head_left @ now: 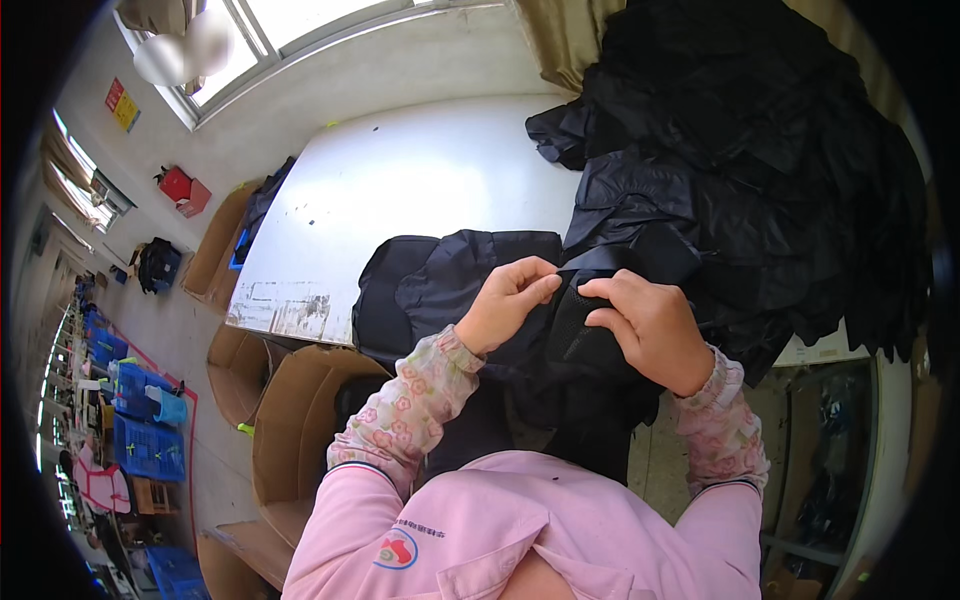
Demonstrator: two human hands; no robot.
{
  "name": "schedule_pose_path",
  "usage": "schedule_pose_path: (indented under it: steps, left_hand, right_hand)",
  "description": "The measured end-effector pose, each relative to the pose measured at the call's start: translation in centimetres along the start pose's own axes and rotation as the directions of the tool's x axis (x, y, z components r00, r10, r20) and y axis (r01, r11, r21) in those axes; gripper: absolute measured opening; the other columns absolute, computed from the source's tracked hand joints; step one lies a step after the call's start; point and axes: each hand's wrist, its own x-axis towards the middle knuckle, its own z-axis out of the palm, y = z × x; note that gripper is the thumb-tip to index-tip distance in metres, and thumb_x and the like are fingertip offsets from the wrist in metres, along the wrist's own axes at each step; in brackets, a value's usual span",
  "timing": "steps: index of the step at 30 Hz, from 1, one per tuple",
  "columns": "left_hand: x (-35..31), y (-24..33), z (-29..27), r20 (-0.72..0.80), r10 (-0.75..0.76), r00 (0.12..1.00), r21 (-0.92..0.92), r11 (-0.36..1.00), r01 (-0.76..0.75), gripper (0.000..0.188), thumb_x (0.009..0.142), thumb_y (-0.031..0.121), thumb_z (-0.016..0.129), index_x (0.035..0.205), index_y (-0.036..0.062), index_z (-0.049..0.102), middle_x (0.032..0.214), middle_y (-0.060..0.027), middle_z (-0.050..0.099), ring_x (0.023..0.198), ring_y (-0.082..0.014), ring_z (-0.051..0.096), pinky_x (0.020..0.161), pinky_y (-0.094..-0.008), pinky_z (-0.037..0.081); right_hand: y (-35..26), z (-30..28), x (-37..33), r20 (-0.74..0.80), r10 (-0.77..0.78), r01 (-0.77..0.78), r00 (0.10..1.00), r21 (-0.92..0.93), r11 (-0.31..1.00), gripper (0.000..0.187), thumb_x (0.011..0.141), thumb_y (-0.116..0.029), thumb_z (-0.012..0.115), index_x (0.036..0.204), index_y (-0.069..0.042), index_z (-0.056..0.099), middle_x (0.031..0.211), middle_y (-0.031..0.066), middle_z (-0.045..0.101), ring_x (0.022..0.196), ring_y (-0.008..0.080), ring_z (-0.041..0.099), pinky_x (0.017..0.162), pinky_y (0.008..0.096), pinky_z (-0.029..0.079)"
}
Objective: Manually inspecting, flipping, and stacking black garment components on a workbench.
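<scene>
Both hands are at the near edge of the table, over black cloth. My left hand (515, 298) pinches the left end of a smooth black fabric strip (600, 260) between thumb and fingers. On the strip's right side, my right hand (655, 330) has its fingers curled at the cloth, thumb close to the index finger. Below the strip hangs a black piece with a mesh-like texture (578, 325), running down toward my lap. Beside my left hand, flat black cloth pieces (450, 280) lie on the table. The exact grip of my right fingertips is partly hidden.
A large heap of black cloth (740, 150) covers the right of the white table (400, 180). Open cardboard boxes (300, 425) stand by its left edge. Blue crates (148, 445) sit on the floor far left. A glass-fronted cabinet (825, 470) is at right.
</scene>
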Motion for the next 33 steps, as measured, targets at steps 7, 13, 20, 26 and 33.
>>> schedule_pose_path:
  steps: [7,13,20,26,33]
  left_hand:
    - [-1.3,1.9,-1.6,0.034,0.020,0.999,-0.818,0.574,0.016,0.024,0.097,0.018,0.052,0.115,0.0017,0.056,0.088,-0.0011,0.064,0.084,-0.0116,0.061,0.083,-0.0259,0.047]
    - [-0.4,2.8,-1.0,0.053,0.475,0.878,0.131,0.869,-0.478,0.016,0.091,0.017,0.067,0.094,0.0017,0.063,0.076,0.0013,0.061,0.069,-0.0017,0.056,0.061,-0.0179,0.043]
    - [-2.5,-4.2,-5.9,0.129,-0.114,0.985,-0.109,0.986,0.128,0.029,0.095,0.031,0.060,0.101,0.0031,0.062,0.086,-0.0019,0.060,0.075,-0.0066,0.057,0.068,-0.0210,0.046]
    - [-8.9,-10.9,0.6,0.517,-0.136,0.845,-0.439,0.805,0.398,0.105,0.076,0.053,0.076,0.153,0.0168,0.014,0.135,-0.0132,0.048,0.117,-0.0272,0.056,0.102,-0.0402,0.043]
    - [-2.9,-8.5,6.7,0.145,-0.025,0.989,-0.969,0.199,0.147,0.046,0.099,0.037,0.052,0.138,0.0127,0.046,0.141,-0.0170,0.048,0.122,-0.0264,0.055,0.105,-0.0403,0.042]
  right_hand:
    - [1.4,-3.4,-0.7,0.006,0.084,-0.083,0.996,-0.069,0.994,0.017,0.081,-0.007,0.068,0.097,-0.005,0.064,0.083,0.0105,0.062,0.068,0.0308,0.063,0.057,0.0357,0.048]
    - [1.2,-4.4,-0.7,0.184,0.061,-0.036,0.981,-0.134,0.990,0.014,0.081,-0.007,0.067,0.094,-0.004,0.063,0.085,0.0120,0.063,0.070,0.0320,0.063,0.060,0.0359,0.049]
    - [1.9,-9.2,2.5,-0.095,0.221,-0.196,0.971,0.214,0.957,0.011,0.090,-0.006,0.062,0.098,0.001,0.061,0.082,-0.0014,0.060,0.079,0.0056,0.054,0.072,0.0207,0.044]
    - [2.3,-12.0,6.1,-0.277,0.300,-0.071,0.913,0.615,0.785,0.024,0.096,-0.016,0.057,0.114,-0.001,0.064,0.105,0.0013,0.067,0.095,0.0068,0.062,0.087,0.0188,0.046]
    - [-0.6,-10.1,7.3,-0.138,0.274,-0.039,0.952,0.830,0.556,0.026,0.097,-0.016,0.056,0.118,-0.002,0.061,0.106,0.0010,0.067,0.096,0.0076,0.063,0.085,0.0189,0.047]
